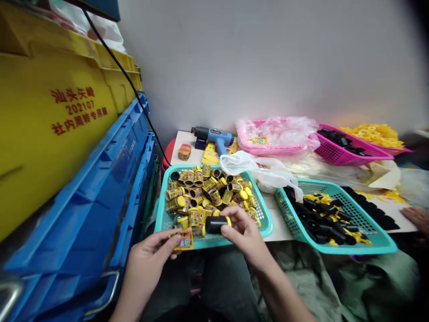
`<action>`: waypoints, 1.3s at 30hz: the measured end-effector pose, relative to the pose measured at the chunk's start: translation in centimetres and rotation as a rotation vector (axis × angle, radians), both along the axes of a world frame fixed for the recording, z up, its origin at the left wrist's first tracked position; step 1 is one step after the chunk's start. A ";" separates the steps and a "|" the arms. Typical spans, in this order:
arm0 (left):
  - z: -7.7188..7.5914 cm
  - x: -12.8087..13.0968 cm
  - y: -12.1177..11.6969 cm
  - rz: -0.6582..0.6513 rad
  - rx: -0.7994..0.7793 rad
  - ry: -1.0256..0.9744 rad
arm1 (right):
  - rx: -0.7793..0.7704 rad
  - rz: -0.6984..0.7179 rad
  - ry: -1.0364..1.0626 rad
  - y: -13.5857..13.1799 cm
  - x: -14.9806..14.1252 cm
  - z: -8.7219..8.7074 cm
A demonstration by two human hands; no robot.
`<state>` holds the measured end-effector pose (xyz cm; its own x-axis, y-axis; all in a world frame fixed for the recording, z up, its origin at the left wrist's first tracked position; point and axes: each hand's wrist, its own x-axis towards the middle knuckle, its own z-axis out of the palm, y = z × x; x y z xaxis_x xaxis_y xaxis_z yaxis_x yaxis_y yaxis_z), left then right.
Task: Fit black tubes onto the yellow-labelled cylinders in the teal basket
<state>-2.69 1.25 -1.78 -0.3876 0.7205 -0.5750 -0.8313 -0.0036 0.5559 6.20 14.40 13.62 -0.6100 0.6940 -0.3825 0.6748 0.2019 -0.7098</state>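
Head view: the left hand [152,255] pinches a bright label [187,241]. The right hand [246,235] holds a black tube [215,224] near a green basket [266,230] of little tubs [193,218].

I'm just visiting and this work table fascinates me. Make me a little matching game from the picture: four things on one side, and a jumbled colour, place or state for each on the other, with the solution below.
Things
1. Left hand
2. Right hand
3. Heat gun
4. Crate

Descriptions
A. Yellow, with red writing
B. Holding a black tube
C. Blue, with a dark nozzle
D. Holding a small printed label

Right pairs: 1-D, 2-B, 3-C, 4-A
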 end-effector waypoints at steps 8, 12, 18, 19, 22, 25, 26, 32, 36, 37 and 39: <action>0.4 1.8 0.7 0.097 -0.003 0.090 | -0.319 -0.195 0.144 -1.6 1.8 -1.9; 0.9 2.0 0.8 0.163 0.004 0.230 | -0.335 -0.164 0.105 -1.2 2.3 -1.5; 2.0 1.9 0.7 0.240 0.118 0.535 | -0.302 -0.115 -0.004 -0.8 3.2 -1.2; 2.2 1.8 0.7 0.225 0.158 0.570 | -0.282 -0.103 -0.017 -0.8 3.3 -1.0; 2.7 1.8 0.8 0.167 0.226 0.625 | -0.242 -0.031 -0.033 -0.6 3.2 -0.5; 3.3 1.8 0.9 0.080 0.249 0.556 | -0.147 0.042 0.004 -0.6 3.0 -0.3; 3.5 1.8 0.9 0.053 0.267 0.509 | -0.093 0.062 0.029 -0.7 3.0 -0.4; 4.3 1.4 1.4 0.006 0.339 0.244 | -0.337 0.034 0.240 -1.1 3.3 -1.7; 4.3 1.6 1.2 -0.053 0.395 0.158 | -0.704 -0.136 0.295 -1.8 3.8 -3.3; 4.3 1.7 1.1 -0.060 0.399 0.152 | -0.733 -0.144 0.289 -2.0 3.7 -3.6; 4.2 1.7 0.8 -0.050 0.392 0.177 | -0.727 -0.107 0.231 -2.2 3.4 -3.6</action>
<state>-0.98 2.01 2.43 -0.4153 0.8913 -0.1821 -0.7274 -0.2052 0.6548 9.61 12.25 10.05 -0.6738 0.3768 -0.6356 0.4825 -0.4270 -0.7647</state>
